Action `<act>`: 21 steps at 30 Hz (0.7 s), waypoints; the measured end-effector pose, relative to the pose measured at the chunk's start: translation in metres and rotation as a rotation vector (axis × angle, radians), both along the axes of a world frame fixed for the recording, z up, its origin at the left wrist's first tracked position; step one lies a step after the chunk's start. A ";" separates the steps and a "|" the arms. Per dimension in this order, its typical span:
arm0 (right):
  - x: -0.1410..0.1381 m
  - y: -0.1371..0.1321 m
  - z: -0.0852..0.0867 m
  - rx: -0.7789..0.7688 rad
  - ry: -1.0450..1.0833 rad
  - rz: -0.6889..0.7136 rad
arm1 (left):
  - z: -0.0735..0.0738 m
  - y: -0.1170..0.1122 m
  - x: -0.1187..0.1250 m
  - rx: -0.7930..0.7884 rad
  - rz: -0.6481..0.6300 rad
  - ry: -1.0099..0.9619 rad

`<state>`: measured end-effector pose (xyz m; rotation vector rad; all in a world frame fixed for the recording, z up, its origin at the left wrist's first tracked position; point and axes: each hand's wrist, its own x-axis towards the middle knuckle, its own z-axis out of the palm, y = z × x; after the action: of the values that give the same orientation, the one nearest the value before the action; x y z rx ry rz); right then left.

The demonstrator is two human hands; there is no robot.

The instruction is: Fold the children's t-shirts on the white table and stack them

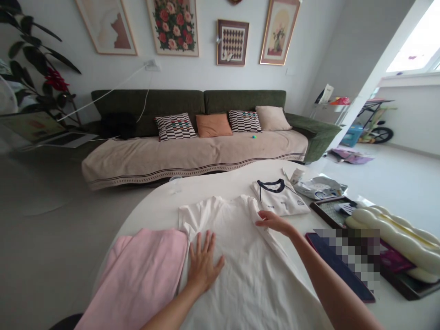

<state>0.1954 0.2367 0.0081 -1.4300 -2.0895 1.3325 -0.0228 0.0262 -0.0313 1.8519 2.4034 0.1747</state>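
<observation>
A white T-shirt (240,266) lies spread over the table, its neck toward the far side. My left hand (203,263) rests flat on its left part, fingers spread. At the shirt's right sleeve, my right hand (271,221) has its fingers bent together on the fabric at the edge. Folded pink cloth (144,266) lies just left of the shirt and reaches over the table's near edge. Behind my right hand sits a folded white shirt with a dark collar (282,199).
On the round white table (156,206) stand a clear cup (175,183), a silver plastic bag (321,187), a dark tablet-like item (338,270) and a tray (321,211) holding a pale yellow puffy object (395,233). A green sofa (151,103) with cushions is beyond.
</observation>
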 end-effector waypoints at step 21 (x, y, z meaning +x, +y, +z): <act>-0.063 -0.032 -0.022 0.666 -0.421 0.253 | -0.015 -0.001 -0.004 0.093 -0.016 0.021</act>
<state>0.1319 0.2050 -0.0137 -1.2343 -2.6883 0.3102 -0.0268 0.0250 -0.0461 1.9201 2.4336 0.2716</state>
